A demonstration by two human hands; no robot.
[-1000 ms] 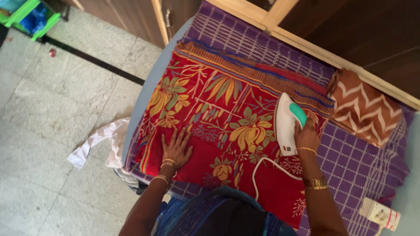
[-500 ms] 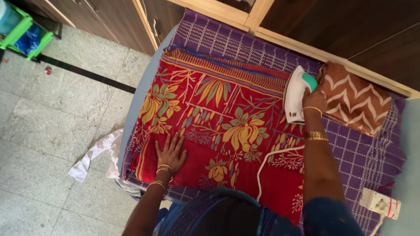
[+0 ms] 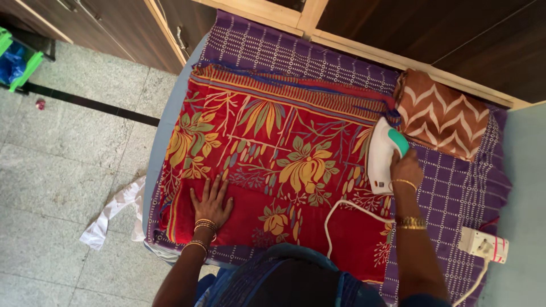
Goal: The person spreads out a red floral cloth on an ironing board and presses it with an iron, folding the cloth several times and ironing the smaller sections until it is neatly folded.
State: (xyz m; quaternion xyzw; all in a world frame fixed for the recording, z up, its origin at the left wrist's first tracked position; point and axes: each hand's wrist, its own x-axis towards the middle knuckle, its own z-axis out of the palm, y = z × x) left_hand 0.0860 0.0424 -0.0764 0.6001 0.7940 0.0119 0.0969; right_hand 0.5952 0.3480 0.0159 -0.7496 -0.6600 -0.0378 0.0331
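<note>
the right hand (image 3: 405, 168) is gripping the teal handle of a white electric iron (image 3: 382, 154), fingers wrapped around it, and the iron's smooth plastic body is resting flat on the red floral cloth (image 3: 273, 153) directly under that hand. the left hand (image 3: 212, 202) is lying flat with fingers spread wide on the same cloth, holding nothing, pressing the fabric well to the left of the iron. both wrists are wearing thin gold bangles.

the cloth is looking like soft printed cotton, red with yellow flowers, green leaves and a striped orange border along the edge far from the hands. it is lying spread over a purple checked sheet (image 3: 455, 193) that is covering the counter (image 3: 157, 142), whose pale blue rim is showing beyond the left hand.

just beyond the right hand a folded brown cloth with white zigzags (image 3: 441, 116) is sitting on the sheet, touching the tip of the iron or nearly so. a white cord (image 3: 341, 211) is curling from the iron toward the person's body, between the hands. a white socket block (image 3: 483, 245) is sitting to the right of the right forearm. a crumpled white rag (image 3: 114, 211) is lying on the grey tiled floor left of the left hand.
</note>
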